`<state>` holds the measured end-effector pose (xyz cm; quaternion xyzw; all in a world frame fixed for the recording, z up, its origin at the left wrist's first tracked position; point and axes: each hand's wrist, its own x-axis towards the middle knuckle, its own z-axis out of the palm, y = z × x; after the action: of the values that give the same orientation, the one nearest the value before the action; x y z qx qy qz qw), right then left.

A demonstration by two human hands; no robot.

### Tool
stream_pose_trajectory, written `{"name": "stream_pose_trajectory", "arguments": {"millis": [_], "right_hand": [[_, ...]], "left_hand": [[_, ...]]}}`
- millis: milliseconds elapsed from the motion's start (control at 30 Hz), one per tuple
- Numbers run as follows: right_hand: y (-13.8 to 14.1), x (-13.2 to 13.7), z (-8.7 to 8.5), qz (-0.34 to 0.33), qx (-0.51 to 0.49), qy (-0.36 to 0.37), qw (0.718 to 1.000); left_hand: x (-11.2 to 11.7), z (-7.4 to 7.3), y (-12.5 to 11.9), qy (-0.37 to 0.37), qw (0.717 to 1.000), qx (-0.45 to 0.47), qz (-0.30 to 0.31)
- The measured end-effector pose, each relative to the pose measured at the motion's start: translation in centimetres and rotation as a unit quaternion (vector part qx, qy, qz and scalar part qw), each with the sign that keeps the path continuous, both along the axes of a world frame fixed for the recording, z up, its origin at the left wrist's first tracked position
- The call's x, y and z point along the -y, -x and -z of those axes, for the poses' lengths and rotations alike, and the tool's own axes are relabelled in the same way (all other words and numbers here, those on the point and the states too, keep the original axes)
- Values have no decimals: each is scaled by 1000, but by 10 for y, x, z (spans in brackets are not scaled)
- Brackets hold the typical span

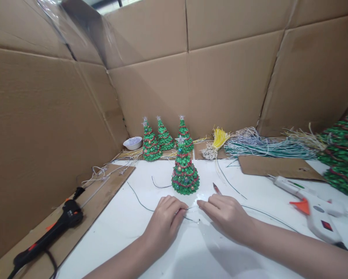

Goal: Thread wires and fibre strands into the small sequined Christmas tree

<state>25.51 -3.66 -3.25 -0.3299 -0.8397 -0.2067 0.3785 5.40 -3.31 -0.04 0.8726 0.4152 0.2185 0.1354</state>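
Close in front of a small green Christmas tree [185, 176] with a silver star and red garland, both my hands rest low over the white table. My left hand [166, 219] is closed, thumb and forefinger pinching a thin wire [142, 204]. A short whitish piece spans the gap toward my right hand [224, 213], whose fingers are closed around its other end. From behind the right knuckles sticks out a pointed blade [217, 188]; whether that hand grips it is hidden. A short dark wire end [191, 220] lies below the fingertips.
A white glue gun [316, 211] lies at right, a black one [54, 228] on cardboard at left. Behind stand more small trees [151, 143], a white bowl [132, 143], yellow-tied stems [219, 141] and green wire bundles [267, 149]. A larger tree [344, 155] is far right; cardboard walls [220, 85] enclose the table.
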Motion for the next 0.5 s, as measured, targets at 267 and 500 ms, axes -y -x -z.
{"name": "stream_pose_trajectory", "arguments": {"millis": [267,500], "right_hand": [[1,-3,7,8,-11,-1,1000],[1,-3,6,6,-15,-1,1000]], "left_hand": [[0,-1,0,10,999,29,-23],[1,-1,0,-10,999,41,-26]]}}
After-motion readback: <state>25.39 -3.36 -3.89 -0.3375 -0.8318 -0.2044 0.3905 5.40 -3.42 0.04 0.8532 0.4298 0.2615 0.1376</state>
